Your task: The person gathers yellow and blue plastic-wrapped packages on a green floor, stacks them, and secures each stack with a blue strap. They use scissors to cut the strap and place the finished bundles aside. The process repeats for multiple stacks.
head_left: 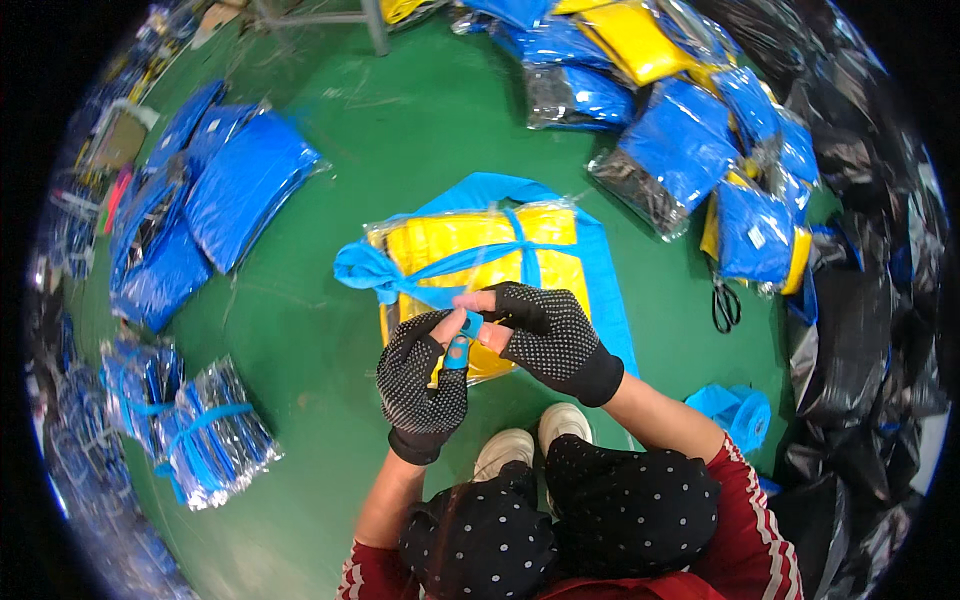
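On the green floor in front of me lies a yellow folded bundle [460,240] in clear plastic, tied crosswise with a light blue strip [530,262]. The strip is bunched into a knot-like roll [368,270] at the bundle's left end. A wider light blue band [612,300] runs behind and along its right side. Both hands wear black dotted fingerless gloves and meet over the bundle's near edge. My left hand [425,385] is closed, with a small yellow piece [436,372] showing at its fingers. My right hand [548,335] pinches at a small blue piece [470,322] between the fingertips.
Blue plastic-wrapped packages [250,190] lie at left, above silver tied bundles [220,435]. More blue and yellow packages [680,140] are heaped at far right. Black-handled scissors [726,306] and a light blue strip roll [745,415] lie at right, near black bags [845,340].
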`<action>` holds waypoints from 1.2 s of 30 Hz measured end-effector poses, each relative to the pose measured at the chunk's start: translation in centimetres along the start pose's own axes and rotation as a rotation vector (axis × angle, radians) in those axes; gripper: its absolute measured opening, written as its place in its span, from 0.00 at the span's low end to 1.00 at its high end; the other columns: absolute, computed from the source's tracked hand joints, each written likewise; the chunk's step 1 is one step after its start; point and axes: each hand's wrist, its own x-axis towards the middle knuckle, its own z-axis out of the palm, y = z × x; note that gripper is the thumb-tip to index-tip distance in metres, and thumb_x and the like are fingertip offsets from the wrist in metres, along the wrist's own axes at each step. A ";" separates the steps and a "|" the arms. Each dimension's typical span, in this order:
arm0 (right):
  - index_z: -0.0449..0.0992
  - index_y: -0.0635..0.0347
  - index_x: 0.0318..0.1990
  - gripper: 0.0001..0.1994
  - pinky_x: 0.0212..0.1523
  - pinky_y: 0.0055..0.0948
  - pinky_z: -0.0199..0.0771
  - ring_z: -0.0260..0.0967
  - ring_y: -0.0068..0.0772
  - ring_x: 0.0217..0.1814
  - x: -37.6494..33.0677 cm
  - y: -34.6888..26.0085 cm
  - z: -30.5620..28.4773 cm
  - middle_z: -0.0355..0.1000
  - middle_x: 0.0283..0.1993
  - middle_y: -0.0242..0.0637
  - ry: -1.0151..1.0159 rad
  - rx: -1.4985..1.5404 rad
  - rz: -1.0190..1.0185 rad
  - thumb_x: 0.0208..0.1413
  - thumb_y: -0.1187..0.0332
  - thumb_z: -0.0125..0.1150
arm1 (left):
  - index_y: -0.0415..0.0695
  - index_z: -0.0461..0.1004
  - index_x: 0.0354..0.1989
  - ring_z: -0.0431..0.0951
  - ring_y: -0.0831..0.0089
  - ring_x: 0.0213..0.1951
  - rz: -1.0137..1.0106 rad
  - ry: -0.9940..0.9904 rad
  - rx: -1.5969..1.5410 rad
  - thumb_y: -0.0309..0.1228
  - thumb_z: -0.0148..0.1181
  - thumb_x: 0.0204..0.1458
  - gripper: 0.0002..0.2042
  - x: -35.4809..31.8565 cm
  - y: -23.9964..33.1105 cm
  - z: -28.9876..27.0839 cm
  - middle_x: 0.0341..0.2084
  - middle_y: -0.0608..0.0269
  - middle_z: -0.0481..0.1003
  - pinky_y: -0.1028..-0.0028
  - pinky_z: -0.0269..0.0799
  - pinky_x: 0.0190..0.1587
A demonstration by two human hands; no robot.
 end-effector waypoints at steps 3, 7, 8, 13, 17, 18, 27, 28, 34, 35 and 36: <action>0.75 0.59 0.46 0.12 0.39 0.26 0.71 0.72 0.30 0.40 -0.9 0.6 -0.6 0.74 0.39 0.42 0.091 0.012 -0.056 0.54 0.68 0.56 | 0.38 0.75 0.40 0.76 0.58 0.36 0.009 -0.042 -0.048 0.21 0.56 0.46 0.11 0.3 0.2 1.0 0.34 0.48 0.75 0.68 0.71 0.41; 0.74 0.57 0.45 0.12 0.33 0.30 0.71 0.73 0.38 0.33 -1.4 1.5 -0.2 0.74 0.34 0.44 0.199 -0.243 -0.125 0.52 0.72 0.57 | 0.38 0.75 0.38 0.77 0.62 0.34 -0.153 -0.025 -0.077 0.22 0.61 0.44 0.11 0.1 0.9 1.6 0.31 0.52 0.75 0.70 0.71 0.38; 0.73 0.57 0.45 0.13 0.32 0.31 0.71 0.73 0.40 0.32 -1.5 1.6 0.0 0.74 0.33 0.43 0.222 -0.334 -0.164 0.51 0.72 0.57 | 0.38 0.75 0.38 0.77 0.62 0.33 -0.137 -0.059 -0.062 0.22 0.61 0.44 0.11 0.1 1.1 1.7 0.30 0.53 0.75 0.70 0.71 0.38; 0.75 0.59 0.42 0.15 0.31 0.27 0.72 0.73 0.34 0.28 -1.6 2.2 0.6 0.73 0.27 0.38 0.314 -0.625 -0.325 0.43 0.80 0.60 | 0.38 0.76 0.35 0.77 0.70 0.30 -0.266 -0.067 -0.027 0.25 0.63 0.45 0.08 -0.1 2.0 1.8 0.28 0.56 0.76 0.75 0.71 0.34; 0.71 0.57 0.47 0.16 0.26 0.35 0.70 0.72 0.40 0.30 -1.2 2.5 0.7 0.73 0.33 0.38 0.240 -0.805 -0.401 0.47 0.71 0.57 | 0.40 0.74 0.34 0.78 0.62 0.28 -0.074 -0.069 0.185 0.25 0.62 0.44 0.08 -0.1 2.0 1.4 0.25 0.55 0.75 0.71 0.72 0.31; 0.72 0.56 0.46 0.16 0.26 0.35 0.71 0.72 0.40 0.30 -1.1 2.4 0.8 0.73 0.34 0.38 0.229 -0.821 -0.425 0.47 0.70 0.57 | 0.41 0.72 0.33 0.76 0.60 0.28 -0.052 -0.141 0.359 0.24 0.61 0.41 0.09 0.0 1.8 1.1 0.27 0.55 0.75 0.67 0.71 0.32; 0.74 0.57 0.47 0.15 0.36 0.29 0.74 0.75 0.34 0.36 -0.5 1.8 1.7 0.75 0.38 0.40 0.116 -0.254 -0.179 0.50 0.65 0.60 | 0.42 0.71 0.33 0.75 0.59 0.30 0.043 -0.128 0.211 0.22 0.62 0.37 0.12 -0.7 1.1 1.3 0.27 0.57 0.73 0.67 0.70 0.33; 0.75 0.57 0.45 0.14 0.40 0.26 0.73 0.75 0.29 0.39 -0.5 1.8 1.7 0.76 0.39 0.39 0.117 -0.179 0.074 0.51 0.65 0.60 | 0.41 0.71 0.34 0.75 0.59 0.31 0.031 -0.089 0.137 0.21 0.61 0.38 0.12 -0.9 1.2 1.5 0.27 0.57 0.73 0.67 0.70 0.34; 0.69 0.58 0.55 0.16 0.49 0.26 0.68 0.69 0.27 0.48 -0.1 2.1 2.8 0.72 0.47 0.39 0.117 0.175 -0.001 0.60 0.66 0.49 | 0.37 0.72 0.35 0.76 0.59 0.33 -0.132 0.068 0.019 0.16 0.60 0.39 0.12 -1.7 0.7 2.4 0.29 0.52 0.74 0.69 0.71 0.37; 0.67 0.58 0.55 0.17 0.48 0.26 0.69 0.69 0.27 0.49 -0.2 2.1 3.1 0.72 0.48 0.40 0.149 0.209 -0.054 0.60 0.66 0.49 | 0.37 0.72 0.35 0.76 0.59 0.33 -0.107 0.079 0.033 0.16 0.60 0.39 0.12 -1.8 0.6 2.4 0.29 0.52 0.74 0.69 0.71 0.38; 0.66 0.58 0.56 0.18 0.47 0.26 0.69 0.69 0.27 0.49 -0.2 2.1 3.4 0.71 0.49 0.40 0.176 0.233 -0.072 0.60 0.65 0.50 | 0.37 0.72 0.35 0.76 0.59 0.33 -0.091 0.111 0.036 0.16 0.60 0.39 0.13 -1.8 0.6 2.3 0.29 0.52 0.74 0.70 0.71 0.38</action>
